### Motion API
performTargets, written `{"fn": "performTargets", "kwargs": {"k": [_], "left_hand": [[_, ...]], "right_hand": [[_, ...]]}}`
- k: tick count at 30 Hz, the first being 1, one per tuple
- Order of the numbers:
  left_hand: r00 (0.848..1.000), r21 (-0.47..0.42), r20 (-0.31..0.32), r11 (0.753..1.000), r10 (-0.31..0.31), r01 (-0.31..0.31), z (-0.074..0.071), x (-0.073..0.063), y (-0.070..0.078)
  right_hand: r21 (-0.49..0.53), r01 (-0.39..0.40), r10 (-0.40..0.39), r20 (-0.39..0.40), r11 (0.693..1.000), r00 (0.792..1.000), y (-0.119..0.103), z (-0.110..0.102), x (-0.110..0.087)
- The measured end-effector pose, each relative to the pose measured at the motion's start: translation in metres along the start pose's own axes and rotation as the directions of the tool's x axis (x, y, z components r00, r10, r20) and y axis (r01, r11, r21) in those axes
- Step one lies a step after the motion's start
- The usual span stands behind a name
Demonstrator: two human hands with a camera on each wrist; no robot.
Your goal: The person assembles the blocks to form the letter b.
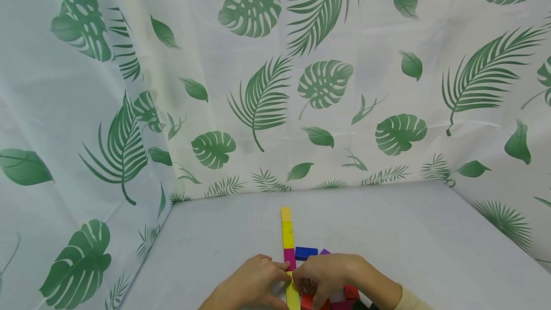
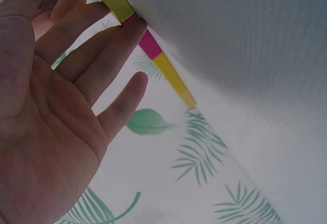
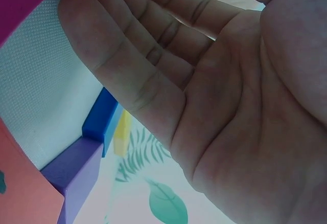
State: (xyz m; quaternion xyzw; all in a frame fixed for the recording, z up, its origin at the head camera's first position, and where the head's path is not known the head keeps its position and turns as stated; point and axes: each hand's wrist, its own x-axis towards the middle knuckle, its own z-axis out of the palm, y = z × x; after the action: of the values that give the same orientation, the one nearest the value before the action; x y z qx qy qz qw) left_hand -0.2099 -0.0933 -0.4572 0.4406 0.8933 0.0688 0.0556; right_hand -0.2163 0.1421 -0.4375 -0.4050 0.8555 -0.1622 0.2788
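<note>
A straight row of blocks runs away from me in the head view: a long yellow block nearest, then a magenta block, another yellow block and a small orange-yellow block. My left hand touches the row's left side with fairly straight fingertips, around where the near yellow and magenta blocks meet. From the other side my right hand reaches down, its fingertips at the near yellow block and over a red block. In the right wrist view its fingers extend, loosely bent, toward an orange-red piece at the top edge.
Beyond my right hand lie a blue block and a purple block. Another red block, a magenta block and a dark piece sit under my right forearm. A leaf-patterned curtain borders the pale table.
</note>
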Motion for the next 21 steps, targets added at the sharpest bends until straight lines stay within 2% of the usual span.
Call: {"fn": "performTargets", "kwargs": {"k": [9,17,21], "left_hand": [[1.000,-0.009,0.007,1.000,-0.020,0.020,0.0010,0.0000,0.0007],[1.000,0.000,-0.005,1.000,-0.004,0.004,0.0011,-0.0005,0.0008],[1.000,-0.008,-0.001,1.000,-0.015,0.015,0.0002,-0.0002,0.0019]], "right_hand": [[-0.003,-0.002,0.002,-0.002,1.000,1.000,0.0002,0.0009,-0.0004],[-0.009,-0.007,0.007,-0.007,1.000,1.000,-0.0001,0.0016,-0.0006],[-0.011,-0.007,0.007,-0.010,1.000,1.000,-0.0006,0.0020,-0.0006]]}}
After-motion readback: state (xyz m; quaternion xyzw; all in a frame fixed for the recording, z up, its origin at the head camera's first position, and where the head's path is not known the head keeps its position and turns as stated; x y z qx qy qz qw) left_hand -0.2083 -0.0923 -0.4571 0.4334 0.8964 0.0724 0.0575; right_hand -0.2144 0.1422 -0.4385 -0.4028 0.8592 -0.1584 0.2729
